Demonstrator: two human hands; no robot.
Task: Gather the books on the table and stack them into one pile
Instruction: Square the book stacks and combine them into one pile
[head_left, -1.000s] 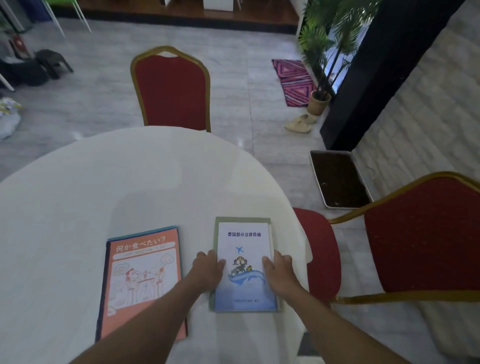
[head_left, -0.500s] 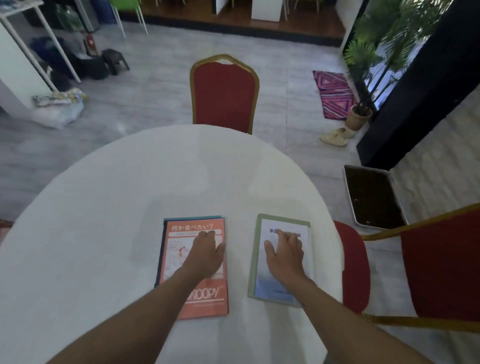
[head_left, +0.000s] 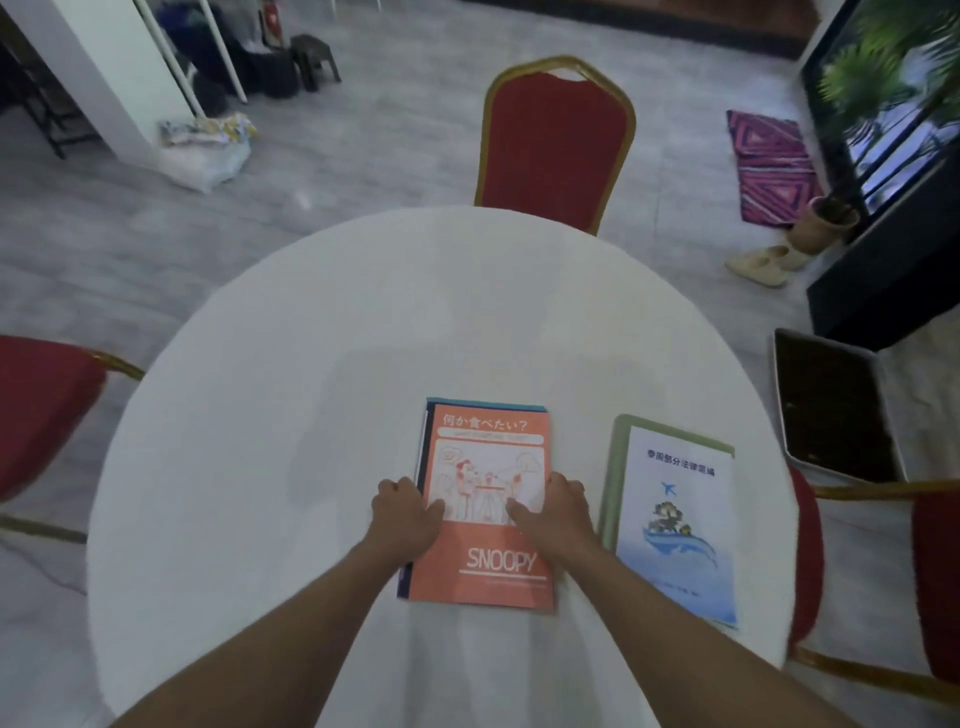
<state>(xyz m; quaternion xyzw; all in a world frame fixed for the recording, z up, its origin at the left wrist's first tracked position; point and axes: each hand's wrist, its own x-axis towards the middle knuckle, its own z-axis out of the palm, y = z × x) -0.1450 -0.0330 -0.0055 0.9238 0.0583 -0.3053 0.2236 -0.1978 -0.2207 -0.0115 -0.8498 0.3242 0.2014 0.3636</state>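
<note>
An orange Snoopy book (head_left: 485, 551) lies on top of a small pile on the round white table (head_left: 311, 389); blue and dark edges of books under it show along its left and far sides. My left hand (head_left: 405, 512) grips the pile's left edge and my right hand (head_left: 558, 506) grips its right edge, thumbs on the orange cover. To the right, apart from the pile, a white and blue booklet (head_left: 675, 525) rests on a green-edged book (head_left: 615, 467) near the table's right rim.
Red chairs with gold frames stand at the far side (head_left: 556, 140), the left (head_left: 41, 410) and the right (head_left: 930, 582) of the table. On the floor at right are a tray of soil (head_left: 831, 405), slippers (head_left: 763, 262) and a potted plant (head_left: 826, 223).
Both hands left the white and blue booklet and shifted left to the orange pile, one at each side edge. The head view swung left, so both piles appear further right.
</note>
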